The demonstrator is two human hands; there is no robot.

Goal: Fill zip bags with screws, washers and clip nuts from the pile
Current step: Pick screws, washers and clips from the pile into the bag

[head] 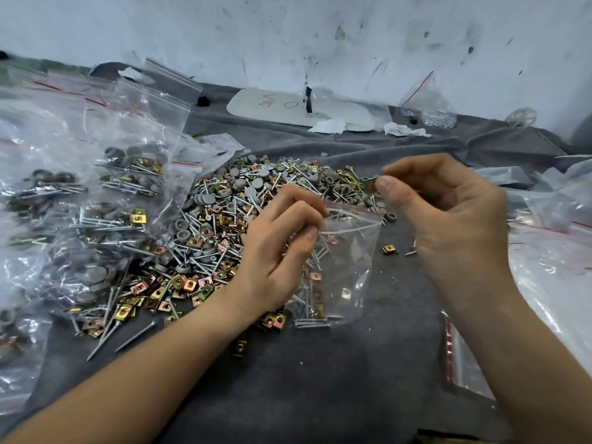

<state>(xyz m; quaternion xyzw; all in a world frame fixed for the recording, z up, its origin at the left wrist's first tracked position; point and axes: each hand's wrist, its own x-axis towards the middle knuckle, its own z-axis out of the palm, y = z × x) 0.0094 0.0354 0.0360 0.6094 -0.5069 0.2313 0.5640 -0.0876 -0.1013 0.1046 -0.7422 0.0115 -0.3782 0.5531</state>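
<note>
A clear zip bag (347, 264) is held upright at the middle of the worktop, just right of the pile (224, 216), with its bottom resting on the grey cloth (320, 379). Its mouth is kept apart by the left hand (278, 251), whose grip is clamped on the left rim between thumb and curled fingers. The bag's left side is hidden behind that hand. Above and to the right of the mouth the right hand (448, 216) is raised, and a small piece (370, 184) is pinched between its thumb and forefinger. What the piece is cannot be told, as it is too small.

A single clip nut (390, 249) is seen on the cloth just right of the bag, apart from it. The pile is made up of long silver screws, grey round washers and brass-coloured square clip nuts, all mixed together. To the left of the pile, filled bags (105, 187) are heaped one over another. Empty bags (551, 251) are spread along the right edge, and a flat stack of them (458, 363) is laid nearer the front. At the back a white board (275, 107) with marks written on it is laid flat, scraps of white paper (330, 125) are left on it, and another bag (429, 107) holding metal parts is propped against the stained white wall (320, 36).

The held bag is transparent and creased, and is edged with a red line below the zip. A few screws and clip nuts are gathered at its bottom.
</note>
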